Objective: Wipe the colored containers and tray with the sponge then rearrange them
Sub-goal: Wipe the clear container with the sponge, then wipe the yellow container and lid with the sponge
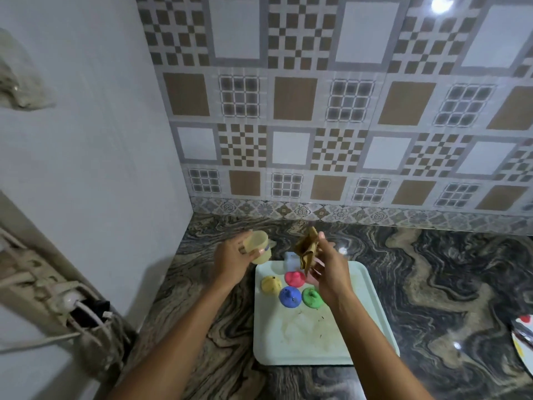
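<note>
A pale tray [346, 342] with brown smears lies on the marble counter. On its far part stand a yellow container [270, 284], a pink one [294, 278], a blue one [288, 297] and a green one [311, 297]. My left hand [232, 259] holds a translucent pale-yellow cup [258, 245] tilted in the air, left of the tray's far corner. My right hand [328, 269] grips a crumpled brown sponge cloth [308, 249] above the containers, close to the cup but apart from it. A whitish-blue object [291, 259] sits at the tray's far edge, partly hidden.
The dark swirled marble counter [432, 284] runs to a patterned tile wall [317, 125] at the back and a white wall [101, 140] on the left. Cables and a socket [72, 307] hang at lower left. A colourful plate edge [523, 336] shows at far right.
</note>
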